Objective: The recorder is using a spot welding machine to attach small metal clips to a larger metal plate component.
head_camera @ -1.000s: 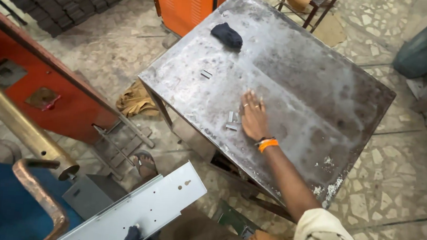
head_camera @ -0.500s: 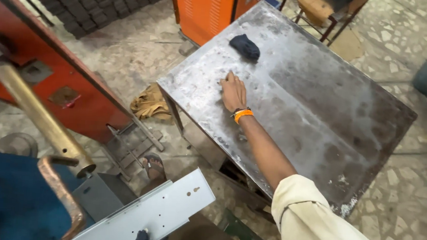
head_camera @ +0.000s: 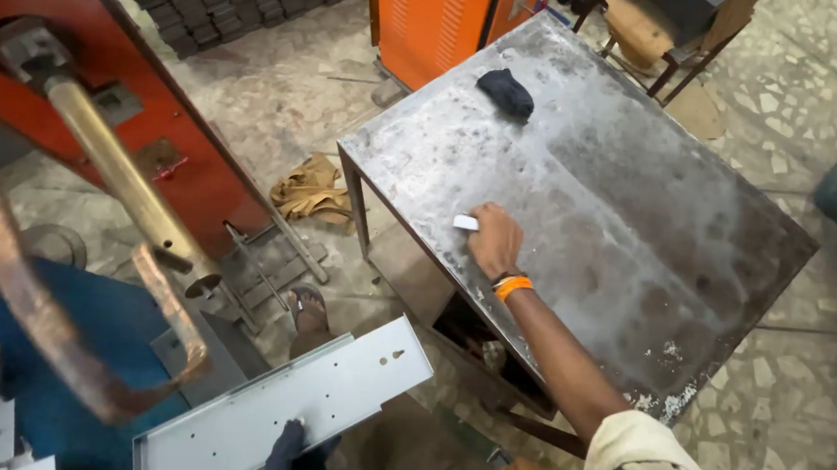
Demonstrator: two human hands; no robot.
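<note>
My right hand (head_camera: 495, 240), with an orange band at the wrist, rests on the grey steel table (head_camera: 638, 182) near its left edge. Its fingers are closed on a small pale metal piece (head_camera: 465, 223) that sticks out to the left. My left hand (head_camera: 291, 450), in a dark glove, grips the lower edge of a long grey sheet-metal panel (head_camera: 329, 391) with small holes, held low in front of me and below the table.
A black cloth (head_camera: 505, 92) lies at the table's far corner. An orange cabinet (head_camera: 443, 21) stands behind it. At left is a red machine (head_camera: 178, 164) with a brass arm (head_camera: 118, 175) and a copper arm (head_camera: 48, 337). A tan rag (head_camera: 312, 190) lies on the floor.
My right hand, flat on the table before, has drawn back along it and closed on a small metal piece. The view has shifted right, and the panel sits higher in it.
</note>
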